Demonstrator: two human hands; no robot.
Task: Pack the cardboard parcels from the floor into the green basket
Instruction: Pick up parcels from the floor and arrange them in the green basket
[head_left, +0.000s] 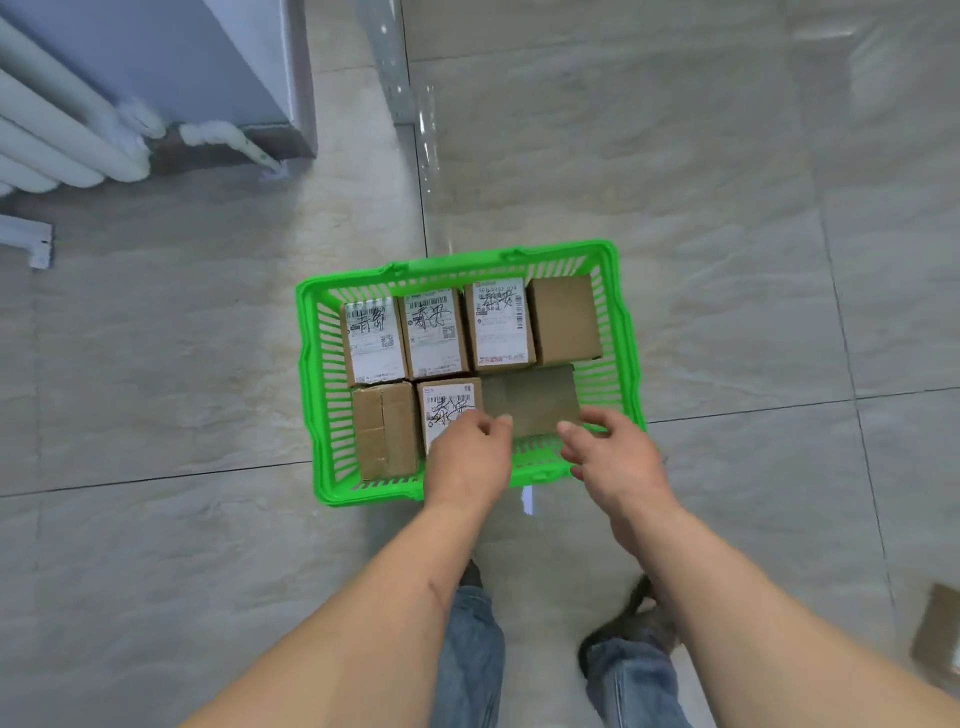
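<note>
Cardboard parcels fill the green basket (311, 364). Both hands hover loose and empty over the blurred parcel (530, 397) at its near right. Left hand (470, 457) and right hand (613, 457) should press it flat beside its neighbours.

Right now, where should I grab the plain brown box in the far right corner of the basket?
Probably from above, fingers on its near and far ends. The plain box sits tight between a labelled parcel and the green basket wall, so its sides look blocked.
</note>
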